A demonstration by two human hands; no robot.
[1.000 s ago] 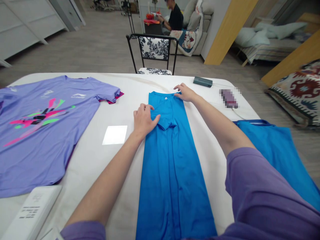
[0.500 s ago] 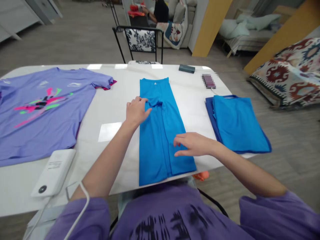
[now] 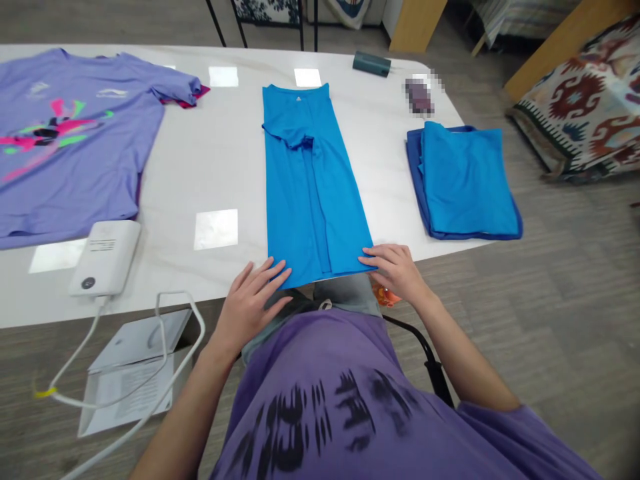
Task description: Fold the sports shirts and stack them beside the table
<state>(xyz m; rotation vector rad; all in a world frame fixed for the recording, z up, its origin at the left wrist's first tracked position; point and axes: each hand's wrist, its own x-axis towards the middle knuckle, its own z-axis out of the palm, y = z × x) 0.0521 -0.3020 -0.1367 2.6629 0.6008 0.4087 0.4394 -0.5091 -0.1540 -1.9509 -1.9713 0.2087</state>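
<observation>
A bright blue shirt (image 3: 310, 187) lies folded into a long narrow strip down the middle of the white table (image 3: 225, 160). My left hand (image 3: 253, 303) rests at the strip's near left corner, fingers stretched out and apart. My right hand (image 3: 395, 270) touches the near right corner, fingers extended over the hem. Neither hand visibly grips the cloth.
A purple shirt (image 3: 65, 133) with a pink and green print lies spread at the left. A folded blue garment stack (image 3: 465, 180) sits at the right. A white power bank (image 3: 105, 257) with cable lies near the front edge. A dark case (image 3: 371, 63) rests at the far edge.
Both hands have slid from the shirt's collar end down to its near hem. The view has tilted downward and back from the table.
</observation>
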